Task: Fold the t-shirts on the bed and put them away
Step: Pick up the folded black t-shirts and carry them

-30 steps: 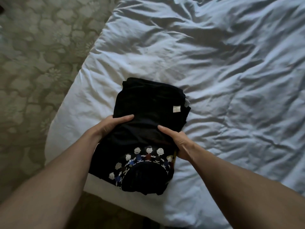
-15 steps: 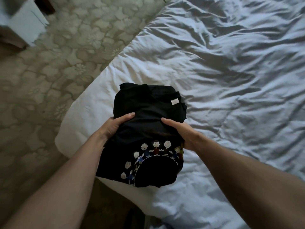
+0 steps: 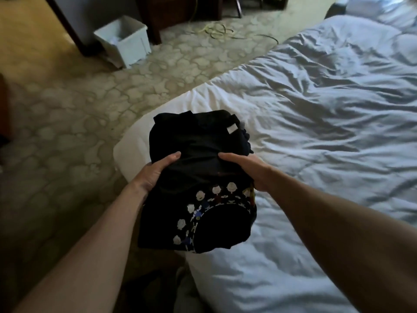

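I have both hands on a folded stack of black t-shirts (image 3: pixel 198 177), held between them above the near left corner of the bed (image 3: pixel 316 136). My left hand (image 3: pixel 155 172) clamps the stack's left edge, thumb lying across the top fabric and the fingers tucked underneath out of my sight. My right hand (image 3: pixel 246 170) does the same on the right edge, thumb on top, fingers hidden below. The 2 thumbs point toward each other across the middle of the stack, well apart. Nearest me, the top shirt shows a printed arc of small cartoon figures (image 3: pixel 216 199); at the far end a small white label (image 3: pixel 232 129) sits by the neckline. The stack hangs partly past the bed's left edge, over the patterned carpet (image 3: pixel 67 123). I cannot tell whether its underside touches the rumpled white duvet. Farther off on the carpet stands a white plastic bin (image 3: pixel 125 39), with a yellow-green cord (image 3: pixel 216 32) looped beyond it near dark wooden furniture (image 3: pixel 176 10).
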